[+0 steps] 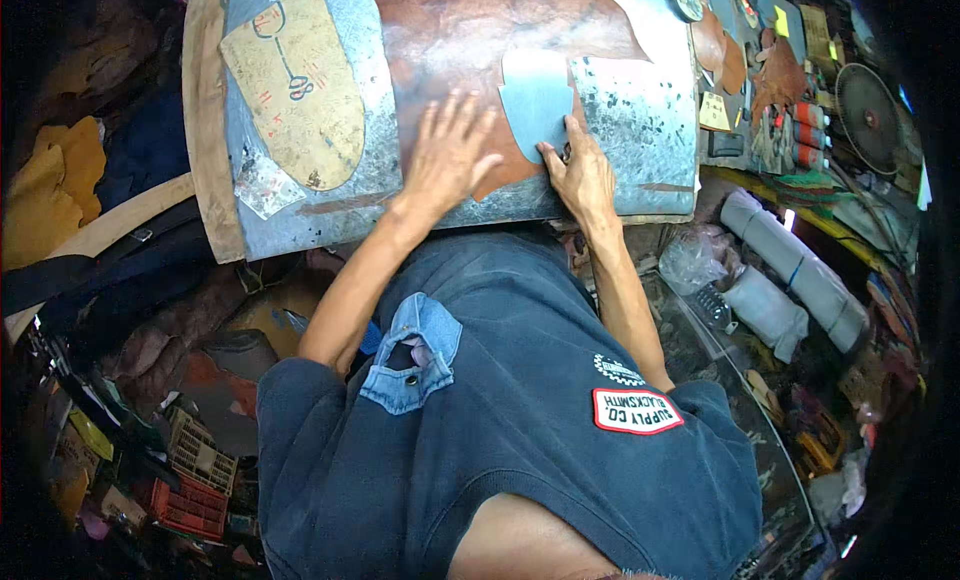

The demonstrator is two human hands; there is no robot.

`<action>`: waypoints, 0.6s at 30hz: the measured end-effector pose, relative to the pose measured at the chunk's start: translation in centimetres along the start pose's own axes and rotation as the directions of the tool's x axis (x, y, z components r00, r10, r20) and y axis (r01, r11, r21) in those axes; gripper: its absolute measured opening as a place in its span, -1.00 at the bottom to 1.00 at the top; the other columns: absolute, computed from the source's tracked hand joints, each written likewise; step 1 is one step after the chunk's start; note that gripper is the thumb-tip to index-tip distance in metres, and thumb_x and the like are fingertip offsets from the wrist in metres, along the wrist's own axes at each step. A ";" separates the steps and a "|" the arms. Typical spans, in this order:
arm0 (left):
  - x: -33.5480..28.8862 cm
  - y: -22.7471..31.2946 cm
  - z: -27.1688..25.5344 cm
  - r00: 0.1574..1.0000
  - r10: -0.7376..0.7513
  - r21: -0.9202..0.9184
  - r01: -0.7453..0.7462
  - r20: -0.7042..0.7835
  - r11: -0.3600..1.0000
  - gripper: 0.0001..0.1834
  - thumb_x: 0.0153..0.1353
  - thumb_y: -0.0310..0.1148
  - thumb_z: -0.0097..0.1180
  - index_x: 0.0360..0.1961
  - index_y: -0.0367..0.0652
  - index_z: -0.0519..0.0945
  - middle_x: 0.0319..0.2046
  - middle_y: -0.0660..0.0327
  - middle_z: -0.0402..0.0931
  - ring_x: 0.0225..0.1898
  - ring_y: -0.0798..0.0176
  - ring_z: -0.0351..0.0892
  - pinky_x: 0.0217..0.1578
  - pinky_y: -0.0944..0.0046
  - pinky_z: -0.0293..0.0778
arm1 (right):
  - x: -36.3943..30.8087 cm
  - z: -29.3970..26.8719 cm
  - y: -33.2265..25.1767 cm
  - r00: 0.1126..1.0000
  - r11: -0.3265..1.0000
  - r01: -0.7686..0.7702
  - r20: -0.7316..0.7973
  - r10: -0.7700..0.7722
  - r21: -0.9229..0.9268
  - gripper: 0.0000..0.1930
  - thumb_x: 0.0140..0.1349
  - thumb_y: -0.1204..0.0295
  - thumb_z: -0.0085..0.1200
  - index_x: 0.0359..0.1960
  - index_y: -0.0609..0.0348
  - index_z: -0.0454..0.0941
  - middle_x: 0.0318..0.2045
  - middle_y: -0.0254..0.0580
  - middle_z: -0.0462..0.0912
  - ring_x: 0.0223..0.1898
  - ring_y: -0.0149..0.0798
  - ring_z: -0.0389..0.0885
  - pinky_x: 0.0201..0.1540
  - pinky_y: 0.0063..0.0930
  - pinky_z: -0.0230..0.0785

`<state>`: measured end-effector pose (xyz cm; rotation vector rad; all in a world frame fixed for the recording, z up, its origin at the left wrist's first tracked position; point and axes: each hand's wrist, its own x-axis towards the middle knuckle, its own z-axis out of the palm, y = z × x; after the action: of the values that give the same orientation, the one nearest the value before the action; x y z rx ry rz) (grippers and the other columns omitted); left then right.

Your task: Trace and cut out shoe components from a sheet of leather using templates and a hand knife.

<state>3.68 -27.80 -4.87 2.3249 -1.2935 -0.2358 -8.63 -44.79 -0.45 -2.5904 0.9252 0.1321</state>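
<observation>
A sheet of brown leather [430, 40] lies over a worn metal-topped bench. On the leather rests a pale grey-blue template [535, 95] with a rounded, tapering outline. My left hand [455, 150] is open and flat on the leather, left of the template, fingers spread. Along the template's lower right edge is my right hand [582, 175], its thumb and forefinger at the edge and the other fingers curled under. A small dark bit shows between thumb and forefinger; what it is I cannot make out.
Left of the leather lies a tan marked pattern piece [300, 90], with a clear plastic bag [267, 187] below it. A round tin [687, 4] stands at the back right. Further right are leather scraps, red-labelled cans [810, 135] and a fan [867, 118]. Wrapped rolls [795, 270] lie lower right.
</observation>
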 end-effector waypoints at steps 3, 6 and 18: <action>0.3 1.7 1.1 0.997 0.041 -0.090 -0.034 0.071 0.995 -0.34 0.23 -0.06 0.13 0.30 -0.09 0.33 0.39 0.02 0.08 0.44 -0.04 -0.04 0.39 -0.15 -0.07 | -0.1 -0.2 -0.3 0.999 1.000 -0.004 0.042 0.003 0.012 -0.38 0.17 0.20 0.21 0.21 0.28 0.38 -0.12 0.28 0.60 -0.20 0.20 0.65 -0.19 -0.07 0.52; -0.3 2.3 1.2 0.998 0.063 -0.109 -0.060 0.027 0.992 -0.31 0.16 -0.01 0.19 0.25 -0.12 0.38 0.36 -0.03 0.13 0.41 -0.14 -0.01 0.37 -0.18 -0.08 | -0.4 -0.3 -0.3 0.996 0.995 -0.042 0.082 0.034 0.095 -0.39 0.18 0.21 0.20 0.23 0.23 0.37 -0.12 0.30 0.60 -0.17 0.19 0.66 -0.16 -0.07 0.52; 1.0 3.2 0.8 1.000 0.027 -0.131 -0.026 0.010 0.991 -0.28 0.09 -0.16 0.28 0.26 -0.18 0.35 0.36 -0.05 0.13 0.40 -0.15 0.02 0.35 -0.18 -0.06 | 1.3 -1.2 1.4 0.898 0.314 -0.427 0.355 0.262 0.848 -0.56 0.24 0.35 0.14 0.10 0.35 0.46 -0.30 -0.13 0.61 -0.58 -0.38 0.53 -0.56 -0.51 0.42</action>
<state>1.51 -30.36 -3.93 2.1978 -1.2746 -0.3164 -8.59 -47.00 -0.09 -1.2736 1.0671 -0.0698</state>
